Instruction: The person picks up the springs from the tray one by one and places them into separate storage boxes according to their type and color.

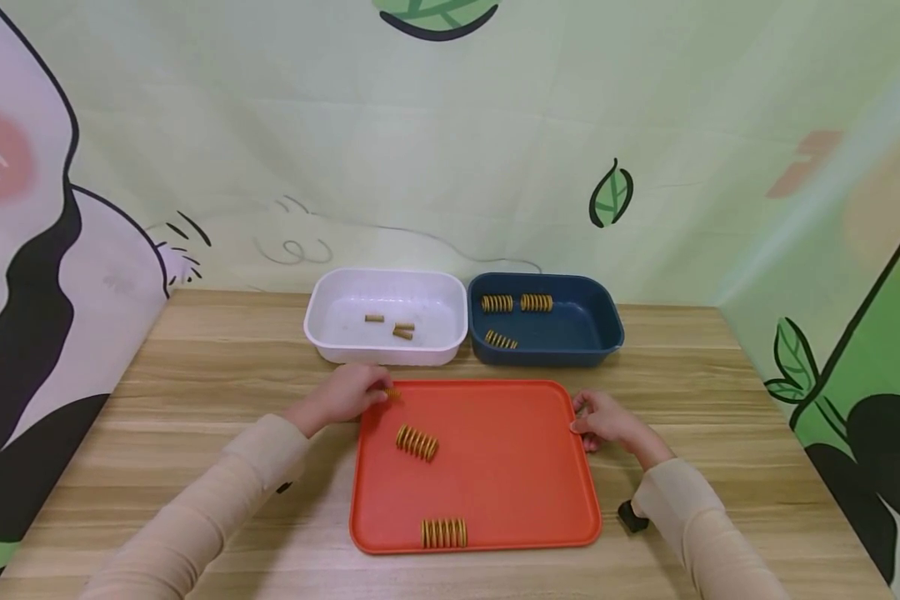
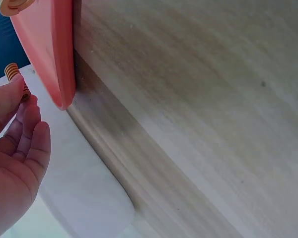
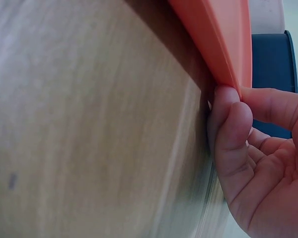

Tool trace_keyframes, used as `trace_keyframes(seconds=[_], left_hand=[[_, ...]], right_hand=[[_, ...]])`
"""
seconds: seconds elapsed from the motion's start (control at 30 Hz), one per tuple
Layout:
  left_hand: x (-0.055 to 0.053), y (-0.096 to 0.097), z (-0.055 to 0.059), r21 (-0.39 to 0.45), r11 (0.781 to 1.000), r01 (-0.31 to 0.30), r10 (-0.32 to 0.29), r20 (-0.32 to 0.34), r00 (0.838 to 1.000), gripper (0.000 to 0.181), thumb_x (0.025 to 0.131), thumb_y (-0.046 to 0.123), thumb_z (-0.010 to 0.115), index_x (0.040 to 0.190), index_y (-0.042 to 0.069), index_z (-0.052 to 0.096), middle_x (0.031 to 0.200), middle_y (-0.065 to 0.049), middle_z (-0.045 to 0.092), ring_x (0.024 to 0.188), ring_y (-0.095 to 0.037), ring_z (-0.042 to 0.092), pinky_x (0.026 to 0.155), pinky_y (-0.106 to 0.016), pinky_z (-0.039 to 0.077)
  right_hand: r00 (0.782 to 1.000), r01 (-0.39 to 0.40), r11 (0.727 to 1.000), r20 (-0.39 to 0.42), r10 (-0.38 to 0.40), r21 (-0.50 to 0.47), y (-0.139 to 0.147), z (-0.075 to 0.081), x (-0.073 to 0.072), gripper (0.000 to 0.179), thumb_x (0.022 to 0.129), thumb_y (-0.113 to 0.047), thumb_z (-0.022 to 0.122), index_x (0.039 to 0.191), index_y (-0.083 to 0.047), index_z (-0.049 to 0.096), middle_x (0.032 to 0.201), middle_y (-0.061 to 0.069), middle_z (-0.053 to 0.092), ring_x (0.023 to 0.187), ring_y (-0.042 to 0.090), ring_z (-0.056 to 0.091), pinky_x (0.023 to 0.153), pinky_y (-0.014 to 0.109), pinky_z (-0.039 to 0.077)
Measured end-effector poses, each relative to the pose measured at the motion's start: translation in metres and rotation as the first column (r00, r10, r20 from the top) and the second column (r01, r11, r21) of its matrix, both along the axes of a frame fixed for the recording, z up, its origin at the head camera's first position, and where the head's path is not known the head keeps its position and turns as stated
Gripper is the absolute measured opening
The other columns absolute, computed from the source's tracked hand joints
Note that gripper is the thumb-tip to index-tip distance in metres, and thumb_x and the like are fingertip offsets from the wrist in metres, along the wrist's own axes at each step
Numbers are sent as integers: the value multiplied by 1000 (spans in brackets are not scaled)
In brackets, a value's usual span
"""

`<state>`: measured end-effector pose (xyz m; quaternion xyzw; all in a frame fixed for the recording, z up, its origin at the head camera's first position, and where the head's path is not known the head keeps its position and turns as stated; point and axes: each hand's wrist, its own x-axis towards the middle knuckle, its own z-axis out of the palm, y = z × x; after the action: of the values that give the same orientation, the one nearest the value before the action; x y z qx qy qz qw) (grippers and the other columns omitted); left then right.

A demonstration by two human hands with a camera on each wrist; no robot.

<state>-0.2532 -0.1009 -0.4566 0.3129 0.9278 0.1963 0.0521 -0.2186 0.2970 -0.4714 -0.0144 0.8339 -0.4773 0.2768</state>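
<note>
Wood-grain table meets a printed backdrop. Small spring, located over the upper left corner of the red tray, is pinched between thumb and fingers of the left hand; judged light, hard, springy and liable to roll, best gripped across its coils at mid-length. Tray, frame centre, judged light, stiff plastic; right hand pinches its right rim, a suitable hold. Two larger springs lie on it. Upper centre: white bin and blue bin, touching or nearly so.
</note>
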Motion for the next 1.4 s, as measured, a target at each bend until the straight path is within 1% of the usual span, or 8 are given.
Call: trace_keyframes(seconds=[0.2,0.33,0.43,0.73,0.97,1.13,1.3,1.4], left_hand=[[-2,1,6,24,1000,-20,20,7,1000,9,79,8,62,87,6,65,80,-3,62,73,-16,54,72,-33,47],[-4,1,8,54,999,-4,6,-35,999,8,79,7,62,86,5,65,80,-4,63,74,-17,55,72,-33,47],[-6,2,10,74,997,4,-1,-42,999,8,79,6,62,86,4,64,80,-5,62,75,-17,55,72,-34,47],[-9,4,16,64,998,-26,29,-34,999,10,80,8,61,88,4,65,80,-5,60,75,-17,54,73,-34,47],[-12,3,23,81,995,-61,66,-67,996,9,79,9,62,87,5,64,77,-4,59,72,-17,52,71,-34,46],[-16,1,28,93,991,-98,102,-38,994,11,80,11,62,89,5,64,81,-5,60,74,-17,53,71,-35,46],[-21,-1,27,96,987,-129,130,-3,992,12,81,11,61,90,5,64,82,-6,60,75,-18,52,72,-34,46],[-23,-1,27,111,985,-132,133,0,991,11,81,10,61,89,4,64,81,-7,60,74,-19,52,71,-35,45]], right_hand=[[1000,1,1000,1,-1,-3,0,0,0,24,79,4,50,99,9,37,52,4,50,39,8,48,41,20,43],[1000,-1,1000,3,1,-5,0,0,0,24,80,4,50,99,9,37,53,4,50,39,8,48,41,20,43],[1000,-2,1000,5,2,-8,0,0,0,25,80,4,50,100,10,37,53,4,50,39,8,48,41,20,43],[1000,-2,1000,6,2,-4,-1,3,1,26,80,2,51,101,10,37,54,4,50,40,8,48,41,21,43],[1000,0,1000,10,0,-18,-1,3,1,27,80,3,51,101,10,37,55,5,50,40,8,48,41,21,44],[1000,0,1000,12,0,-16,-1,3,1,26,80,3,51,101,10,37,55,5,50,40,8,48,41,21,43],[1000,-3,1000,12,3,-17,-1,3,1,26,80,2,51,101,10,37,55,4,50,41,8,48,41,21,43],[1000,-3,1000,12,4,-18,-1,3,1,26,80,2,51,101,10,37,55,4,50,40,8,48,41,21,43]])
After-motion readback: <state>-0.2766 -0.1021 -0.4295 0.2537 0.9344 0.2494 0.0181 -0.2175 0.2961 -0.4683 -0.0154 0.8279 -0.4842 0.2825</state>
